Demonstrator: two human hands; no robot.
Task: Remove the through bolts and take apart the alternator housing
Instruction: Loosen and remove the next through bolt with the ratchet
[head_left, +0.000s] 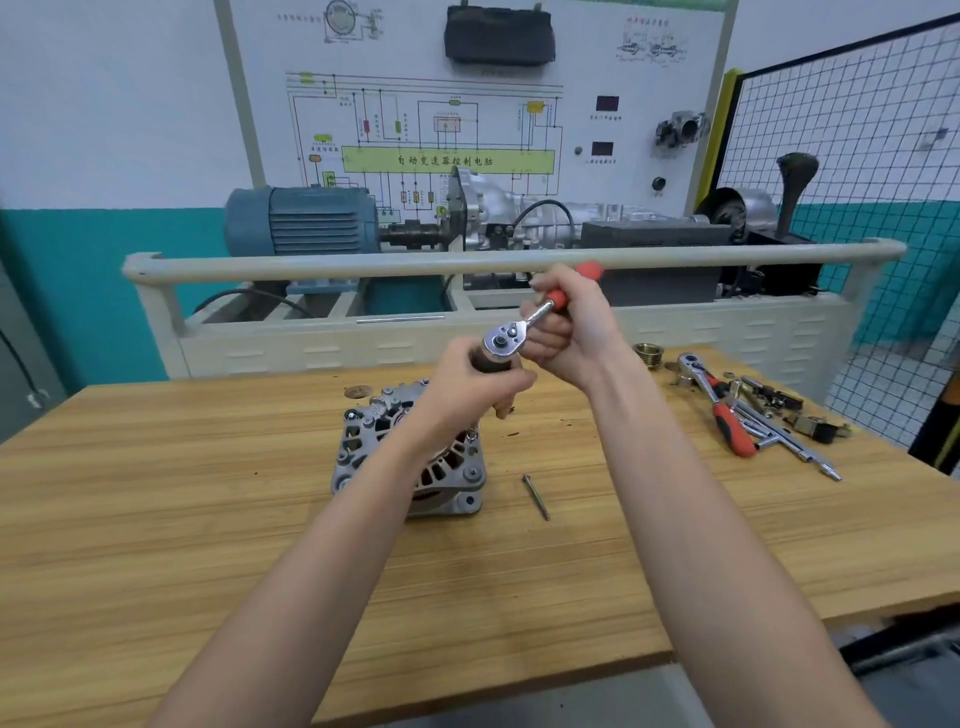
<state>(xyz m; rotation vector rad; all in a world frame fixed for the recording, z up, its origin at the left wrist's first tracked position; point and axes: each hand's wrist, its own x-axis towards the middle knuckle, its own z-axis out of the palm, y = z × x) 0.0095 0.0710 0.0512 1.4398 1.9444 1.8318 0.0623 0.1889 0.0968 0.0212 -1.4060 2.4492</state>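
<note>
Your right hand (569, 327) is wrapped firmly round the red grip of the ratchet (524, 325), holding it raised above the worktop (208, 519) with the chrome head towards your left hand (475, 382). Your left hand is curled round a dark extension or socket (491, 364) hanging under the ratchet head, fingers closed on it. Its lower end is hidden behind that hand, so you cannot tell whether it is seated on a bolt head.

Just below your left hand and wrist sits the alternator (410, 452), lying on the worktop with its finned end cover up. The two housing halves appear joined, so the splitting is not yet done.

Near your right forearm, just beside the alternator, one long through bolt (536, 496) lies loose on the wood, so at least one looks to be out. How many remain in the housing cannot be read from here; judging by the tool in hand, you are likely mid-way through the bolts.

Well off beyond your right hand lie a second ratchet (719, 402), loose sockets and bars (779, 434), and a brass pulley (647, 353).
</note>
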